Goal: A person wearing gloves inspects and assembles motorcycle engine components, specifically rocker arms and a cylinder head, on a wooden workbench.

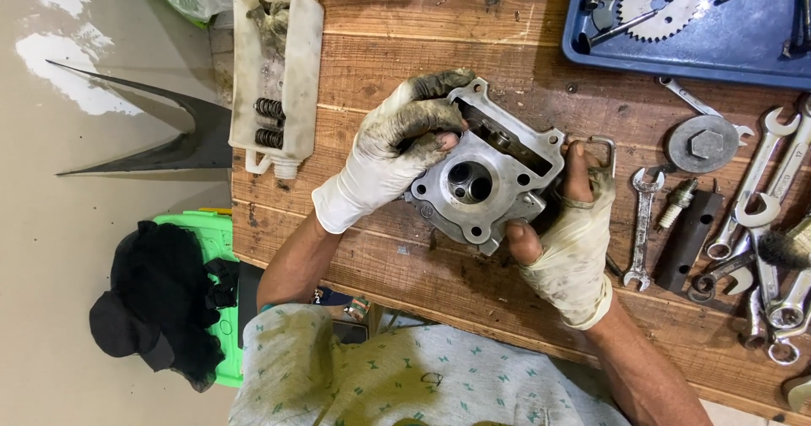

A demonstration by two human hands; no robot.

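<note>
Left hand [384,151] in dirty white glove: fingers curled over top-left edge of grey metal engine block with round hole in middle [486,177], thumb pressed on its flat face. Right hand [570,240] in torn dirty glove: fingers bent, gripping lower-right side, bare fingertips poking out. Block sits between both hands, low over brown wooden table [422,63], tipped a bit. Looks heavy, hard, oily, likely slippery. Best hold: thick outer edges, two hands. Nearby: silver wrenches [760,223] right, blue tray [726,46] above, white plastic tub with springs [274,71] left.
</note>
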